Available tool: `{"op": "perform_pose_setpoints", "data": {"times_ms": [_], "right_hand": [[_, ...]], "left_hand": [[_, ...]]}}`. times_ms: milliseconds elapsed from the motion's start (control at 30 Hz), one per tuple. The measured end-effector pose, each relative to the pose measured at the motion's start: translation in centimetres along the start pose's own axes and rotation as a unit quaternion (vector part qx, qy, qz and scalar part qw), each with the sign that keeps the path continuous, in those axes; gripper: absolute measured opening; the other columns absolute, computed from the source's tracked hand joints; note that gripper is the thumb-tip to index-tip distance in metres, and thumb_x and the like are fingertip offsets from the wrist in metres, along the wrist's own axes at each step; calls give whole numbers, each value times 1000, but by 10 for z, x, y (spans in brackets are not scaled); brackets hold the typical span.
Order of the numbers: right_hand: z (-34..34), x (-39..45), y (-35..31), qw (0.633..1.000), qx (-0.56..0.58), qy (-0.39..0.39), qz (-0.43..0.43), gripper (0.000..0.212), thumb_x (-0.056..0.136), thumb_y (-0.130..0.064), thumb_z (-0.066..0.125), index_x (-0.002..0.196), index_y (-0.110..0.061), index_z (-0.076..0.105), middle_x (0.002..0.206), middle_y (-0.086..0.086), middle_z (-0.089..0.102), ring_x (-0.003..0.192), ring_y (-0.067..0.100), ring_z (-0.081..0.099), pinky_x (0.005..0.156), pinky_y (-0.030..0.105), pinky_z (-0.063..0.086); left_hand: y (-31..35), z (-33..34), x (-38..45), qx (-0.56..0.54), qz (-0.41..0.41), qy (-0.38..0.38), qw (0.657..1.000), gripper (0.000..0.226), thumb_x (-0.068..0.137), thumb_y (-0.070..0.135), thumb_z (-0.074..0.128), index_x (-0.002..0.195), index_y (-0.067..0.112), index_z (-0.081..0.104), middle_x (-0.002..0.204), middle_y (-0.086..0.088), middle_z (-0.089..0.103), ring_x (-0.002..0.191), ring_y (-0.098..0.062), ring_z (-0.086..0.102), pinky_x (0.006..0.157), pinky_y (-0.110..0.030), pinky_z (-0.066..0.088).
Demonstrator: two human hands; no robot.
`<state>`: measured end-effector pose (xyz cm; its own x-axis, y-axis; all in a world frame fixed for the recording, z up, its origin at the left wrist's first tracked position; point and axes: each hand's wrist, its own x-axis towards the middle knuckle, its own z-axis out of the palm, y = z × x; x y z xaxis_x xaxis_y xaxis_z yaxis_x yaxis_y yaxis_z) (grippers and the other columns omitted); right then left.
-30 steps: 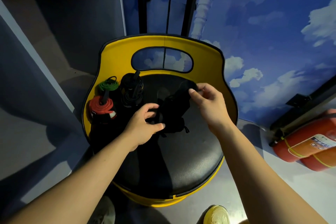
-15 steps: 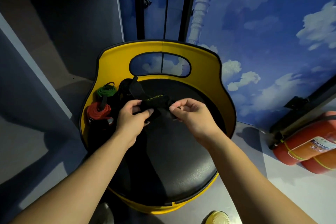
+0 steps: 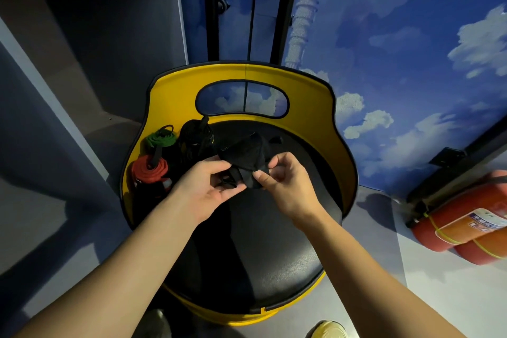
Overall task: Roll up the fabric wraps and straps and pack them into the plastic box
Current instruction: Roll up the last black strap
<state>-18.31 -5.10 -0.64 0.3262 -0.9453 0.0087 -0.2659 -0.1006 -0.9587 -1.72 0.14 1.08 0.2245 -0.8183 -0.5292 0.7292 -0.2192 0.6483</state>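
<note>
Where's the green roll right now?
In the head view, the green roll sits at the chair seat's far left edge against the yellow backrest, just behind the red roll.

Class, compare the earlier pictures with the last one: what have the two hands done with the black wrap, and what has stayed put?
The black wrap was lifted off the black seat; now both the left hand and right hand pinch it above the seat, bunched between the fingers rather than lying flat. Unchanged: the green roll, the red roll and the black roll sit at the seat's left edge.
</note>
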Motion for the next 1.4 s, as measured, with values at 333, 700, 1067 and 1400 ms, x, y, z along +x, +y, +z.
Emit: {"op": "perform_pose_setpoints", "data": {"times_ms": [333, 700, 1067, 1400], "right_hand": [[2, -13, -6, 999, -21, 17, 35, 29, 91, -36, 74, 79, -10, 73, 61, -8, 68, 51, 0, 50, 52, 12, 37], [-15, -4, -28, 898, 307, -141, 282, 56, 82, -59, 61, 118, -18, 69, 112, 6, 75, 102, 20, 68, 85, 35, 45], [-4, -11, -26, 928, 316, -97, 172, 39, 92, -30, 69, 124, -7, 69, 118, 11, 73, 107, 21, 70, 76, 23, 54], [-29, 12, -17, 983, 157, -22, 93, 23, 94, -27, 70, 111, -12, 72, 103, 2, 77, 96, 16, 72, 81, 30, 55]], "left_hand": [[4, -9, -2, 46, -40, -28, 998, 20, 98, 3, 52, 111, 11, 65, 110, -22, 72, 101, -38, 70, 99, -61, 47], [-4, -5, -5, 265, 161, -73, 948, 39, 88, -8, 66, 108, 26, 69, 97, 4, 75, 97, -18, 68, 83, -33, 51], [-11, -3, -10, 228, 163, -117, 953, 36, 85, 2, 75, 116, 18, 66, 123, -10, 66, 116, -28, 67, 87, -48, 60], [-17, -16, -11, 342, 120, -155, 919, 35, 84, -2, 76, 109, 21, 69, 119, -4, 68, 101, -23, 73, 77, -33, 60]]}}
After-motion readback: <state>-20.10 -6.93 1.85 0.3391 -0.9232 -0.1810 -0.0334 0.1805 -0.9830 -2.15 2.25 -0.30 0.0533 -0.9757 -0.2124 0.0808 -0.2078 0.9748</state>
